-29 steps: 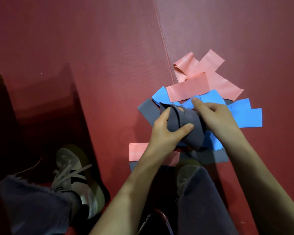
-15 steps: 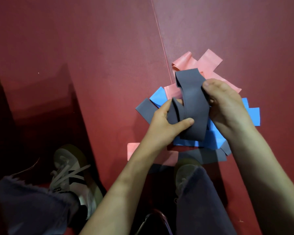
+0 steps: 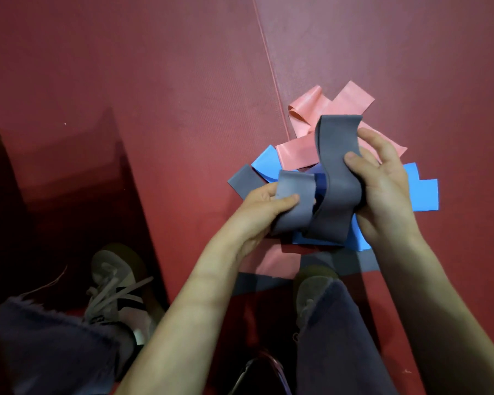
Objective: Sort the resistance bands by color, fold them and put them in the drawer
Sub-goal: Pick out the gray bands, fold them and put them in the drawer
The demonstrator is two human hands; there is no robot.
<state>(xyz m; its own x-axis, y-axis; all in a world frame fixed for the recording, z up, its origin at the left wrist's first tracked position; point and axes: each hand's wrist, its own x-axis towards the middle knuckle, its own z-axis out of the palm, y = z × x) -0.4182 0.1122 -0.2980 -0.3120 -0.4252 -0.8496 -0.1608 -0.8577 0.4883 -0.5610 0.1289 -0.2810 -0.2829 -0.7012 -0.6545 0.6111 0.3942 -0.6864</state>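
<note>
A mixed pile of resistance bands lies on the red mat: pink bands point(image 3: 303, 151) at the far side, blue bands point(image 3: 422, 195) in the middle and right, a grey band point(image 3: 244, 181) poking out at the left. Above the pile I hold grey bands. My left hand point(image 3: 265, 206) pinches a folded grey band point(image 3: 294, 201) between thumb and fingers. My right hand point(image 3: 382, 189) grips a longer grey band point(image 3: 337, 166) that stands up in a wavy loop. The two grey bands touch or overlap between my hands. No drawer is in view.
The red mat point(image 3: 154, 109) has a seam point(image 3: 271, 69) running away from the pile. A dark red raised block point(image 3: 54, 195) stands at the left. My two shoes point(image 3: 117, 283) and trouser legs point(image 3: 334, 337) are at the bottom, with another grey band and a pink band lying by my right foot.
My right hand has lifted the longer grey band up out of the bundle and drawn it slightly right. My left hand keeps its pinch on the folded grey band.
</note>
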